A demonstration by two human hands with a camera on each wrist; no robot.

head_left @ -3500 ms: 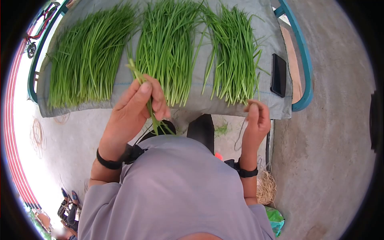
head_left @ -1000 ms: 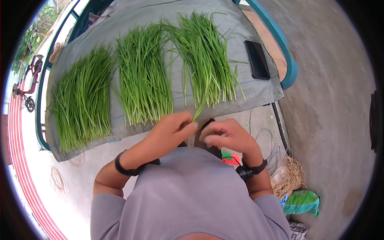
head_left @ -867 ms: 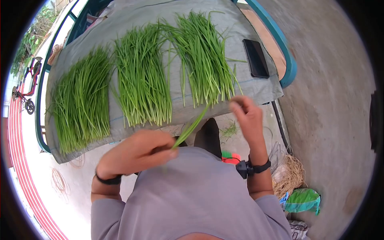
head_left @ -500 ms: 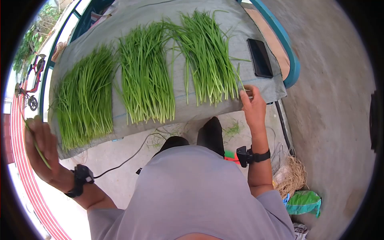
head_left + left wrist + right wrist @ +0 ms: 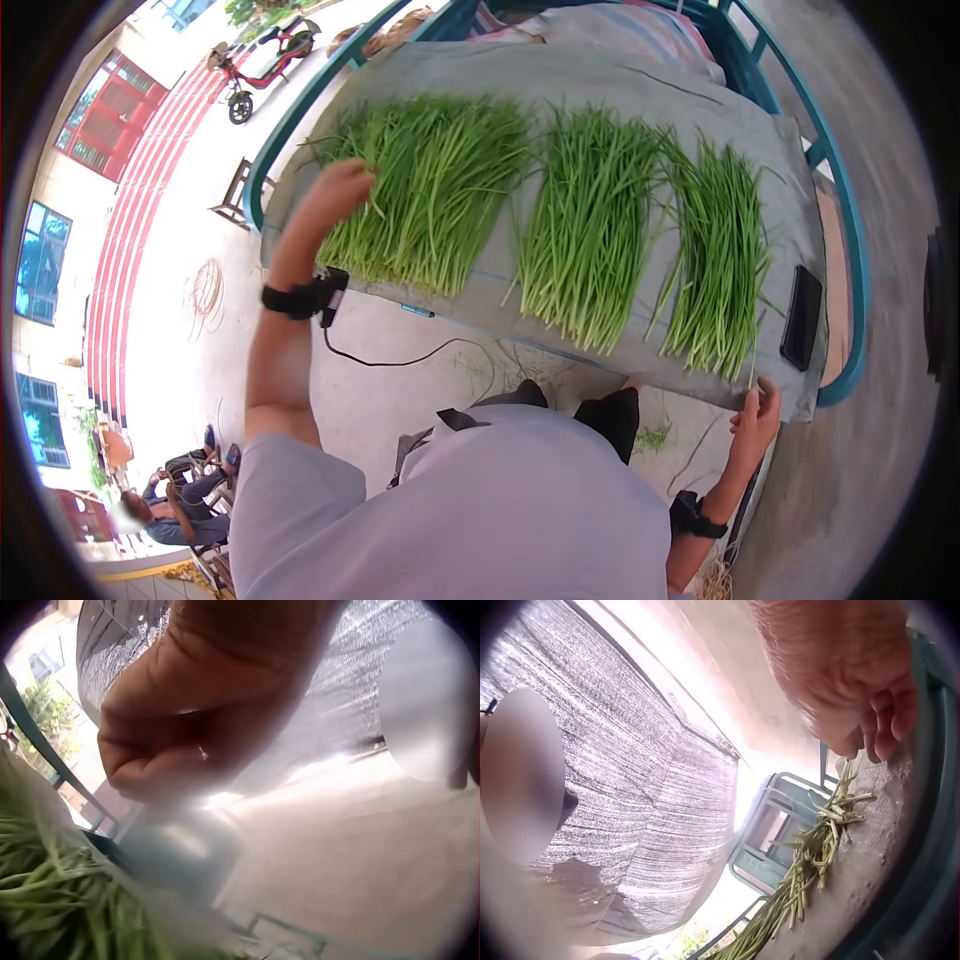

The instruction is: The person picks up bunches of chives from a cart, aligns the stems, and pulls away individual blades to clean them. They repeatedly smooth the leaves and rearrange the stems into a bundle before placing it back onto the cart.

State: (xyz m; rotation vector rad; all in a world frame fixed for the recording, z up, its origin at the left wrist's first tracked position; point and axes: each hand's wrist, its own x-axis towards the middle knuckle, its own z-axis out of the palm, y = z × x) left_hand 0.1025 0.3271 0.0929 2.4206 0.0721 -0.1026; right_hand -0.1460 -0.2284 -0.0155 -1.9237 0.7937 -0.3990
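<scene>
A stalk (image 5: 752, 366) at the right pile's (image 5: 716, 250) lower end looks pinched by the nearer right hand (image 5: 753, 420). That pile lies between 11 and 12 o'clock from it, long axis 12-to-6. The left hand (image 5: 342, 196), fingers curled, is at the left pile's (image 5: 440, 190) 9 o'clock side; whether holding anything, I cannot tell. Three piles, one phone (image 5: 802, 318).
</scene>
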